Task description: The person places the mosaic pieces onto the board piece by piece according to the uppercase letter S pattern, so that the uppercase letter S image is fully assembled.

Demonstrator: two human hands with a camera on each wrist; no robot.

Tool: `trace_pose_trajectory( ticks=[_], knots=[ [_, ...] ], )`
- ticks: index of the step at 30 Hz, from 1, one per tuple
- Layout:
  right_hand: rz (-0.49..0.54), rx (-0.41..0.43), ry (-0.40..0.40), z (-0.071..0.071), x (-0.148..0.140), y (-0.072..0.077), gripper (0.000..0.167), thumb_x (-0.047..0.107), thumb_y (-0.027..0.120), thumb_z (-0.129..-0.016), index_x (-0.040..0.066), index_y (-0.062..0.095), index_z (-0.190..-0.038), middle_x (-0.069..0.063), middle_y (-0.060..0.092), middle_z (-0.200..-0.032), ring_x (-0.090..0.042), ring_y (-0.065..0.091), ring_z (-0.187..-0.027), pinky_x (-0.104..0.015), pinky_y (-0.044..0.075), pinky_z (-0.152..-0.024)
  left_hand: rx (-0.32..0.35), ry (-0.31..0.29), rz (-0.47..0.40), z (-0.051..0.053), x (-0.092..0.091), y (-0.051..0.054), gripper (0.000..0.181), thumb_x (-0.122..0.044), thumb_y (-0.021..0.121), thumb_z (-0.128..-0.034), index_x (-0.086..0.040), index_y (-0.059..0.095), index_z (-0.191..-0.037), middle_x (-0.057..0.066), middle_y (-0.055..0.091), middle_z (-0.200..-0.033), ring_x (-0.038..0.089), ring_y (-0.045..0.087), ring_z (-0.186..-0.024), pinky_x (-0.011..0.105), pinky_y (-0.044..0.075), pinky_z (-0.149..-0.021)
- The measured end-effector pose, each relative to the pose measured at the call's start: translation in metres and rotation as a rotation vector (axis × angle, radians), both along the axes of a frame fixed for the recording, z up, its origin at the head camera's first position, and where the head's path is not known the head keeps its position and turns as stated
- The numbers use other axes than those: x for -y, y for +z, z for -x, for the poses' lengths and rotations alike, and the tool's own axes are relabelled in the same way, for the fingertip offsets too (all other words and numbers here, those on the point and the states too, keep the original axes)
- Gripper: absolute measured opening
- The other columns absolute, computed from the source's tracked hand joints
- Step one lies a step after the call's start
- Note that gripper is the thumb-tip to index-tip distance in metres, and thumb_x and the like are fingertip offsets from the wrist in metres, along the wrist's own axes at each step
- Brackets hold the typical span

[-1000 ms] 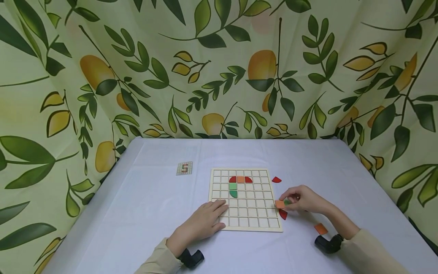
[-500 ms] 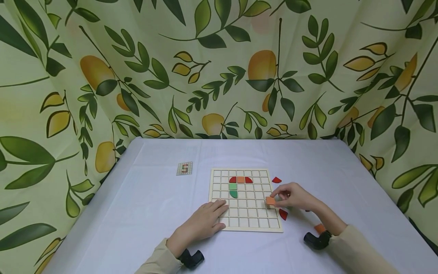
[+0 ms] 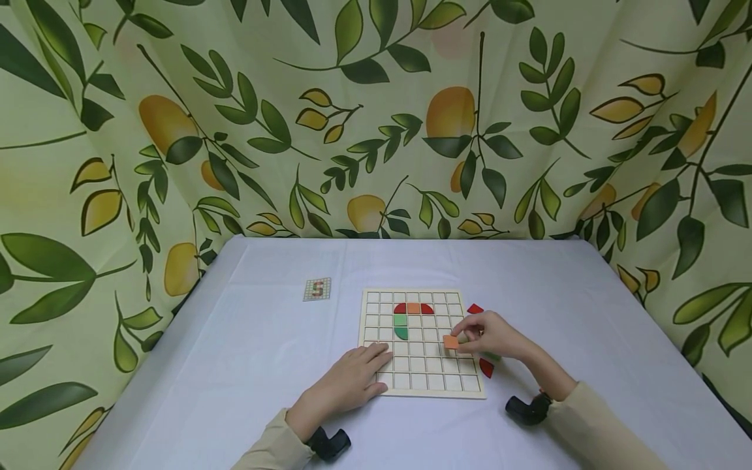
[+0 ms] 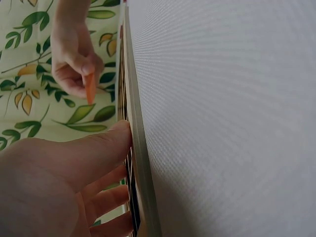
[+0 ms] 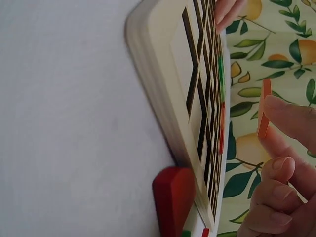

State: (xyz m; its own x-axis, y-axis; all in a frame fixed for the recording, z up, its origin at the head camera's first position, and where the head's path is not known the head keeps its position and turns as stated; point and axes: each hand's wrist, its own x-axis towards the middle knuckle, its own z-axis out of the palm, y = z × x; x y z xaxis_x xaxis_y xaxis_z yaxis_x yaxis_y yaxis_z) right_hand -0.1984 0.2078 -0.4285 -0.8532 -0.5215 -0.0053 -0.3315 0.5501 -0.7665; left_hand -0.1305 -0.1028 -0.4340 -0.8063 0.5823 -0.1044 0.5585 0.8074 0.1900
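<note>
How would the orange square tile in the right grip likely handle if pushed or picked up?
The orange tile is probably stiff: its edge looks straight in the right grip. Thin and small, it seems light. Flat, square sides suggest sliding over rolling.

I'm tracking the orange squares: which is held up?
The orange square pinched in the right hand, raised above the grid board; the other plainly visible orange square lies in the board, between two red quarter-circles.

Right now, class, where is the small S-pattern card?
In the head view, the card lies on the white tablecloth, left of the grid board.
</note>
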Motion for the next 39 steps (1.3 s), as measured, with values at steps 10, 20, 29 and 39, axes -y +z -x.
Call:
trace_pose_trajectory(
  ticks=[10,20,29,39],
  knots=[
    [0.022,-0.007,-0.002,0.003,0.013,-0.003,0.024,0.012,0.080,-0.075,0.000,0.073,-0.095,0.006,0.042,-0.062,0.001,0.039,-0.058,-0.015,0.033,-0.052,-0.004,-0.009,0.001,0.000,0.000,-0.001,0.053,-0.038,0.054,-0.0964,-0.020,0.044,-0.145,0.002,0.039,-0.154,0.021,0.039,-0.143,0.041,0.036,-0.117],
    [0.019,0.008,-0.039,0.007,0.027,-0.007,0.024,0.014,0.080,-0.075,0.001,0.073,-0.094,0.005,0.042,-0.062,-0.001,0.040,-0.060,-0.015,0.034,-0.054,-0.006,-0.029,-0.008,0.001,0.002,-0.003,0.052,-0.037,0.052,-0.0976,-0.018,0.044,-0.145,0.004,0.039,-0.155,0.024,0.035,-0.146,0.041,0.035,-0.118],
    [0.015,-0.024,-0.079,0.009,0.041,-0.008,0.021,0.015,0.081,-0.074,0.003,0.074,-0.091,0.006,0.043,-0.062,-0.004,0.040,-0.060,-0.016,0.033,-0.054,-0.002,-0.024,-0.020,0.001,0.002,-0.002,0.052,-0.036,0.053,-0.0970,-0.017,0.044,-0.144,0.005,0.039,-0.154,0.025,0.036,-0.145,0.043,0.036,-0.117],
    [0.035,0.015,-0.085,0.014,0.053,-0.013,0.023,0.010,0.080,-0.073,-0.001,0.074,-0.093,0.004,0.049,-0.061,-0.004,0.041,-0.058,-0.016,0.034,-0.051,0.014,-0.011,-0.012,0.000,0.002,0.000,0.052,-0.037,0.053,-0.0969,-0.019,0.044,-0.145,0.003,0.039,-0.155,0.025,0.035,-0.146,0.043,0.035,-0.118]
  ],
)
